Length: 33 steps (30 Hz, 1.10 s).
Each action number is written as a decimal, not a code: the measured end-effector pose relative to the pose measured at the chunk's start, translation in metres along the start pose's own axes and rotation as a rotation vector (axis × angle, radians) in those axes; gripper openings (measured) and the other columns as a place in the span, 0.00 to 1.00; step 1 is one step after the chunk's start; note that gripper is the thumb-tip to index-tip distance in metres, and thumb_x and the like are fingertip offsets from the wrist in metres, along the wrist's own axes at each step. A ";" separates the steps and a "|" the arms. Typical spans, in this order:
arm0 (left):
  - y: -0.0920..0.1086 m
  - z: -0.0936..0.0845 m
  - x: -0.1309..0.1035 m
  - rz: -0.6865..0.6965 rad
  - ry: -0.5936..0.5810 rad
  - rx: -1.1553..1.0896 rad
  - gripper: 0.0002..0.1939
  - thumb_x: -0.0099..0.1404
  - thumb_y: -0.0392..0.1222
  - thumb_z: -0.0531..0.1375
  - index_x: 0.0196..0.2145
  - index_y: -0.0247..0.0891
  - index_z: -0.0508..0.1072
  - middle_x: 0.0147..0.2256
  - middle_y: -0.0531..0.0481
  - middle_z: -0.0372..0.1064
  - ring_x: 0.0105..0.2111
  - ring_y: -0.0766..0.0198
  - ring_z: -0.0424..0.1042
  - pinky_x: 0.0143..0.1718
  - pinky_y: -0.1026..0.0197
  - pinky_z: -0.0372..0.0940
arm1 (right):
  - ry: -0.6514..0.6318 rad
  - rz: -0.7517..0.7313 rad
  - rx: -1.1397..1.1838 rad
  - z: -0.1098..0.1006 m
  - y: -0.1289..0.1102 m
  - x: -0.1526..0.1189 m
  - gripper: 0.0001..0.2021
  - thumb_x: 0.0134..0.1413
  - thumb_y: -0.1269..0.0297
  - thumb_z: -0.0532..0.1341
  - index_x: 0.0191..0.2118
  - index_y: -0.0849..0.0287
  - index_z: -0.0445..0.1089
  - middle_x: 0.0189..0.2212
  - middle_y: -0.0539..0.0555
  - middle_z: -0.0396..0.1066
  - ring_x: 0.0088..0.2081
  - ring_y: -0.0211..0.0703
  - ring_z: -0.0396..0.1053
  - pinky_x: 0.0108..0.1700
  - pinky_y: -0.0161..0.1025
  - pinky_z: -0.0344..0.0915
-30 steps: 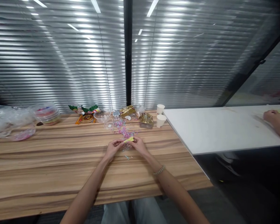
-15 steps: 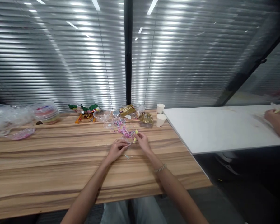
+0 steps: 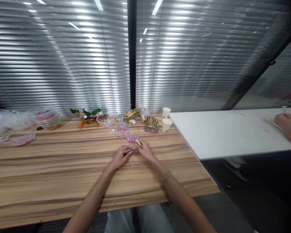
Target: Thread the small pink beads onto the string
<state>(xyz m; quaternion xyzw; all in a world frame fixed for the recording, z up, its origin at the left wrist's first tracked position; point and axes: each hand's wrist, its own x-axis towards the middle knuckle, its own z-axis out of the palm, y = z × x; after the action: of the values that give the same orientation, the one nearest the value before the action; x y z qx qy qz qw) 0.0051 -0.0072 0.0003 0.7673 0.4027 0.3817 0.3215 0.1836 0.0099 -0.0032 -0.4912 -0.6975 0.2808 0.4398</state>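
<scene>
A spread of small pink, purple and white beads (image 3: 130,137) lies on the wooden table just beyond my hands. My right hand (image 3: 145,150) is closed on a small yellow piece (image 3: 138,142), too small to name more exactly, at the near edge of the beads. Resting on the table to its left, my left hand (image 3: 121,156) has its fingers pinched together beside a little clear thing; what they hold is hidden. A few thin pale pieces (image 3: 131,163) lie just in front of my fingers.
Behind the beads stand a clear plastic bowl (image 3: 106,120), gold packets (image 3: 151,124) and two paper cups (image 3: 167,124). Snack wrappers (image 3: 89,118) and stacked plastic tubs (image 3: 46,117) are farther left. A white table (image 3: 223,136) adjoins at right, with another person's hands (image 3: 285,120) over it.
My right hand has moved a little left and down with the yellow piece, closer to my left hand. The yellow piece shows less now. My left hand stays nearly in place.
</scene>
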 end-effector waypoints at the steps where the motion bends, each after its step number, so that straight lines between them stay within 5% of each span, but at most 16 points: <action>1: 0.000 -0.001 0.000 -0.008 0.016 -0.014 0.12 0.58 0.47 0.58 0.38 0.45 0.77 0.41 0.46 0.73 0.45 0.55 0.66 0.51 0.51 0.57 | -0.037 -0.013 -0.010 0.000 -0.001 0.000 0.09 0.54 0.61 0.53 0.29 0.60 0.65 0.24 0.50 0.66 0.27 0.37 0.60 0.30 0.33 0.57; 6: -0.002 -0.004 0.002 -0.042 0.057 -0.049 0.12 0.58 0.46 0.59 0.38 0.44 0.77 0.40 0.46 0.74 0.43 0.56 0.67 0.49 0.52 0.59 | -0.171 -0.028 -0.017 0.002 -0.004 -0.002 0.05 0.48 0.65 0.58 0.31 0.61 0.67 0.26 0.48 0.67 0.28 0.36 0.61 0.31 0.32 0.56; 12: 0.001 -0.004 0.001 -0.152 0.067 -0.172 0.12 0.55 0.47 0.61 0.36 0.42 0.78 0.40 0.46 0.74 0.44 0.54 0.69 0.50 0.52 0.60 | -0.152 -0.035 0.001 0.001 -0.006 -0.004 0.10 0.52 0.60 0.57 0.29 0.62 0.68 0.26 0.50 0.67 0.29 0.38 0.62 0.32 0.33 0.57; 18: -0.011 0.001 0.001 -0.308 0.165 -0.292 0.14 0.50 0.48 0.64 0.32 0.36 0.77 0.33 0.44 0.76 0.34 0.56 0.73 0.38 0.56 0.66 | -0.211 -0.074 0.049 0.001 -0.009 -0.005 0.10 0.53 0.61 0.57 0.34 0.62 0.71 0.30 0.52 0.71 0.31 0.39 0.64 0.34 0.33 0.59; 33: -0.021 0.000 0.005 -0.267 0.287 -0.210 0.15 0.52 0.49 0.62 0.34 0.35 0.75 0.33 0.44 0.75 0.32 0.58 0.73 0.36 0.58 0.67 | -0.110 -0.011 0.000 0.002 -0.004 -0.003 0.08 0.54 0.65 0.55 0.33 0.62 0.70 0.29 0.52 0.71 0.29 0.39 0.63 0.34 0.34 0.58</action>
<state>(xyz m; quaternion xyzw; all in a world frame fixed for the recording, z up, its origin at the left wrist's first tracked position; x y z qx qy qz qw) -0.0008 0.0067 -0.0144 0.6074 0.5003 0.4810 0.3866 0.1807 0.0059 -0.0015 -0.4713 -0.7234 0.3047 0.4022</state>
